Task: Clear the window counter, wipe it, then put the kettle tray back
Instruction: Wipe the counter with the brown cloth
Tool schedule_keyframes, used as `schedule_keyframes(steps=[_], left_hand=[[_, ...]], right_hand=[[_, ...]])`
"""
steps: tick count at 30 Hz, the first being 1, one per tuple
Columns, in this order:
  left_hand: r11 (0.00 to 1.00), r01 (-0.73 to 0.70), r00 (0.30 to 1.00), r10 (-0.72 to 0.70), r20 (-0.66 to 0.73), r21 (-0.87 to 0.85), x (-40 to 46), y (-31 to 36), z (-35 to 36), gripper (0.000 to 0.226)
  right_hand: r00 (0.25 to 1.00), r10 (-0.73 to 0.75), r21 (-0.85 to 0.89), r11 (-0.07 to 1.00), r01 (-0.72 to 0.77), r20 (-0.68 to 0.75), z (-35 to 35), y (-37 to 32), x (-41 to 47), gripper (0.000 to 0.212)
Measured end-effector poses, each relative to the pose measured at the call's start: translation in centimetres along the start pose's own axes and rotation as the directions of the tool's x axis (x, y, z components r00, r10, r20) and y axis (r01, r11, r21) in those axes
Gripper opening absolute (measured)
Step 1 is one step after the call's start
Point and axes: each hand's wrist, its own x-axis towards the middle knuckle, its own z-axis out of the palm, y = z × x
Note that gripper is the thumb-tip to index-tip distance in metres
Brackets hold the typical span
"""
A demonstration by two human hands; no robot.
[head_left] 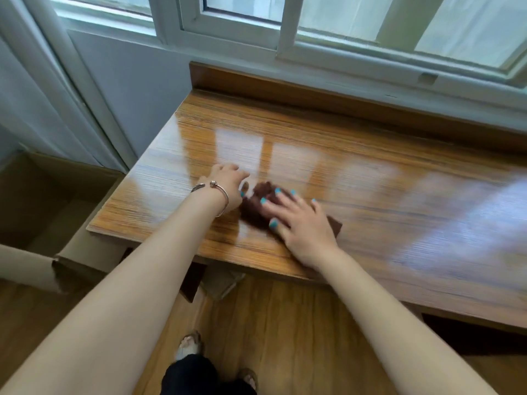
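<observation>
Glossy wood-grain tabletop [356, 178] cleared, mid-wipe: right grip [299, 223] spread flat pressing crumpled dark-brown cloth [258, 206], left grip [228, 183] touching cloth's edge just beside, closure unclear; kettle tray unseen, pending.

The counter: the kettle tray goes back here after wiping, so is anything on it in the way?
Only the brown cloth under the right hand, with the left hand beside it, on the counter.

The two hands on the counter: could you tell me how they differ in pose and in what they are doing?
The right hand lies flat with fingers spread on the brown cloth; the left hand rests beside the cloth, on the counter. The left wrist wears a bracelet; the right wrist is bare. Both have turquoise nails.
</observation>
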Motion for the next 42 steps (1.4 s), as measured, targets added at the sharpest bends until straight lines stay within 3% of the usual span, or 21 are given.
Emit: schedule_keyframes(steps=[5, 7, 12, 15, 19, 23, 28, 31, 34, 38, 42], left_hand=[[0.995, -0.091, 0.994, 0.089, 0.069, 0.031, 3.5, 3.1, -1.2, 0.055], [0.983, -0.155, 0.98, 0.141, 0.137, 0.103, 4.6, 4.7, -2.2, 0.062], [0.974, -0.156, 0.962, 0.111, 0.251, 0.166, 9.2, 5.8, -3.4, 0.098], [0.964, -0.164, 0.933, 0.082, 0.351, 0.21, 10.9, 6.6, -4.4, 0.115], [0.964, -0.156, 0.931, 0.071, 0.359, 0.214, 12.2, 6.9, -3.8, 0.123], [0.968, -0.131, 0.938, 0.052, 0.344, 0.212, 12.6, 6.7, -3.1, 0.126], [0.986, -0.016, 0.96, -0.031, 0.279, 0.165, 11.1, 8.5, -2.7, 0.115], [0.988, -0.097, 0.954, 0.058, 0.293, 0.117, 10.3, 9.9, -2.0, 0.123], [0.993, -0.121, 0.901, 0.102, 0.422, 0.018, 8.7, 11.2, -1.6, 0.13], [0.988, -0.107, 0.903, 0.048, 0.428, 0.115, 7.2, 12.6, -1.3, 0.138], [0.989, -0.088, 0.901, 0.03, 0.432, 0.115, 7.2, 12.5, -1.4, 0.139]], right_hand=[[0.957, -0.267, -0.042, 0.961, 0.273, 0.112, 0.2, 1.7, -6.7, 0.049], [0.945, -0.291, -0.052, 0.952, 0.301, 0.15, -0.6, 3.7, -5.4, 0.049], [0.997, 0.023, -0.082, 0.996, -0.017, 0.076, -2.8, 9.6, 3.0, 0.046], [0.986, 0.164, -0.075, 0.984, -0.162, 0.016, -3.8, 12.6, 9.5, 0.046], [0.937, 0.347, -0.068, 0.935, -0.348, -0.032, -5.3, 15.4, 17.0, 0.047], [0.935, 0.35, -0.015, 0.936, -0.352, -0.061, -4.9, 14.7, 17.5, 0.047], [0.981, 0.184, 0.036, 0.983, -0.182, -0.053, -3.3, 10.7, 6.8, 0.047], [0.997, 0.077, 0.039, 0.996, -0.076, -0.022, -2.6, 10.7, 1.7, 0.053], [0.975, 0.211, 0.02, 0.978, -0.21, -0.068, -3.5, 15.7, 4.6, 0.049], [0.871, 0.479, 0.002, 0.876, -0.482, -0.105, -5.9, 22.2, 12.5, 0.046], [0.848, 0.52, 0.009, 0.853, -0.522, -0.104, -6.0, 22.3, 14.4, 0.047]])
